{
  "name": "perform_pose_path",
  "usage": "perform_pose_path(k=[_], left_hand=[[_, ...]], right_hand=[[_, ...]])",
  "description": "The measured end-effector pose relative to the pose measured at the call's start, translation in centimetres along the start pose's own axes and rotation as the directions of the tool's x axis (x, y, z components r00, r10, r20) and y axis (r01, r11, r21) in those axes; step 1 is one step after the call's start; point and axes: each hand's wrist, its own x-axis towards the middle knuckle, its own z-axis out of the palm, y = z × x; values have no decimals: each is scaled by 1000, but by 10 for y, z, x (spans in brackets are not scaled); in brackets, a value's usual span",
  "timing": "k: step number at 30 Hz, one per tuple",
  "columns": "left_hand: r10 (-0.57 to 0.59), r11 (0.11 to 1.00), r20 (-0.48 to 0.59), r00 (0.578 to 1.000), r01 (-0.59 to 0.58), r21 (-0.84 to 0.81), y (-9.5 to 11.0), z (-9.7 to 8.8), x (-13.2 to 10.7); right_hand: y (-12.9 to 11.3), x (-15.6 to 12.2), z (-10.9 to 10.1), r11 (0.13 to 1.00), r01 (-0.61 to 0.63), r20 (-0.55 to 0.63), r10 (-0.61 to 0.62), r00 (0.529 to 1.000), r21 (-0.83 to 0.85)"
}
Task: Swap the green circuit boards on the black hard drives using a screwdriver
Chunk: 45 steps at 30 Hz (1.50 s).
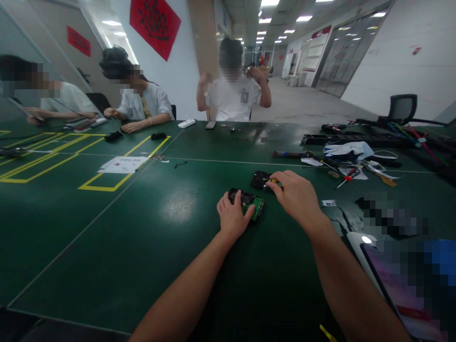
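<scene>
Flat on the green table (160, 266) lies a hard drive (257, 205) with its green circuit board facing up. My left hand (233, 213) rests over that drive, thumb and forefinger on it, the other fingers along its left side. Just beyond lies a second hard drive (259, 179), black and partly covered by my right hand (295, 192). My right thumb and fingers pinch a small screwdriver (273, 180) with a yellow part showing, over the second drive. Most of the screwdriver is hidden by my fingers, and I cannot tell whether its tip touches.
Gloves (349, 151), a red-handled screwdriver (348, 178) and cables lie at right. A white device with a screen (388, 285) sits nearer. A paper sheet (123, 165) lies inside yellow tape at left. Several people sit across the table; one person (233, 95) has both arms raised.
</scene>
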Motion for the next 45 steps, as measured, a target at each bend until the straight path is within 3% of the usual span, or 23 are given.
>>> perform_pose_path(k=[3,8,13,24,28,35,41,45], left_hand=[[5,1000,9,1000,-5,4,0,1,1],[9,1000,7,1000,-9,29,1,0,2],[32,998,20,999,-33,47,2,0,3],[242,968,-32,970,-244,-56,7,5,3],[333,938,-26,943,-334,-94,10,5,2],[391,915,28,920,-385,-117,21,-2,-4],[388,920,47,921,-383,-83,27,-8,-8],[429,903,101,898,-425,-59,27,-6,-9]], right_hand=[[2,-2,1,999,-29,-2,29,1000,-33],[6,-2,7,998,48,-20,-47,999,45],[10,1,9,997,-60,-60,63,996,58],[7,7,19,990,-49,-144,68,987,131],[9,9,21,981,-21,-139,48,989,191],[11,9,19,959,56,-106,-28,994,276],[19,11,16,975,9,-103,14,995,222],[24,12,15,969,25,-81,-5,997,246]])
